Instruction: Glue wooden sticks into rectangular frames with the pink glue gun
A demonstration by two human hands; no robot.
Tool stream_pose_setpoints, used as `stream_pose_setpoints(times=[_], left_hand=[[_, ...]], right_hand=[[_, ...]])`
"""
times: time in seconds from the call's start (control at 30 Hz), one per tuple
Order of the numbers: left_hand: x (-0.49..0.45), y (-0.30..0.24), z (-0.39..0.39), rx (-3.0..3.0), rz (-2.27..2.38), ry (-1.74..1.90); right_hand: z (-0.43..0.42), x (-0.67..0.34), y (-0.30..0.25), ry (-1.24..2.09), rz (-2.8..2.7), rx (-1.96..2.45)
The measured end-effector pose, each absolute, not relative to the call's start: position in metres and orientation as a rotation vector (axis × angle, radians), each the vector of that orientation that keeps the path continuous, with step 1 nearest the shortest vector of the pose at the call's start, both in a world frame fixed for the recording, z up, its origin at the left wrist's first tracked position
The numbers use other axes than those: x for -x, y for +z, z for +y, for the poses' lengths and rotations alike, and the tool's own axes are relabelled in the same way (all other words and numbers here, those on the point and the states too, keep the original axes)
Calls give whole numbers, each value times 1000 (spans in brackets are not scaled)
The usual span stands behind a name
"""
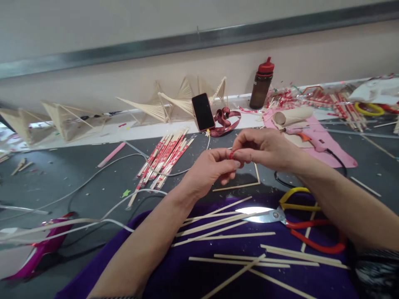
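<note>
My left hand (210,170) and my right hand (264,148) meet above the dark floor, fingertips pinched together on a small red piece (232,155) that is too small to name. Under them lies a thin wooden stick frame (238,185). On the purple cloth (218,274) across my lap lie several loose bamboo sticks (218,222) and scissors (289,220) with red and yellow handles.
A pile of wrapped chopsticks (165,160) lies to the left, with white cables (102,166) crossing the floor. A phone (203,111) leans against stick models (168,104) at the wall. A brown bottle (261,85), pink sheet (324,143) and glue gun (304,137) sit at right.
</note>
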State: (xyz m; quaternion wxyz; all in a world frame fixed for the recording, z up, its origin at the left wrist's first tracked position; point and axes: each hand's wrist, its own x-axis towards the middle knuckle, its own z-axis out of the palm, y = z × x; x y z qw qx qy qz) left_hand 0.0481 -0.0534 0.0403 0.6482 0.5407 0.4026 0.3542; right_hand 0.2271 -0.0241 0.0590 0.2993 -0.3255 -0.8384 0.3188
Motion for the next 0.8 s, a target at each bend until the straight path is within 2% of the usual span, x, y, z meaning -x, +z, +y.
stream_pose_setpoints(times=[0.1, 0.33, 0.63, 0.8], left_hand=[[-48, 36, -52, -1161, 858, 747], [-54, 36, -54, -1249, 1035, 820], [-53, 34, -51, -1109, 1052, 1042], [-46, 28, -46, -1525, 1228, 1081]], right_hand=[[-20, -232, 61, 996, -2310, 861], [-15, -231, 60, 787, -2447, 895], [-16, -230, 59, 783, -2414, 893], [-15, -227, 56, 852, -2394, 901]])
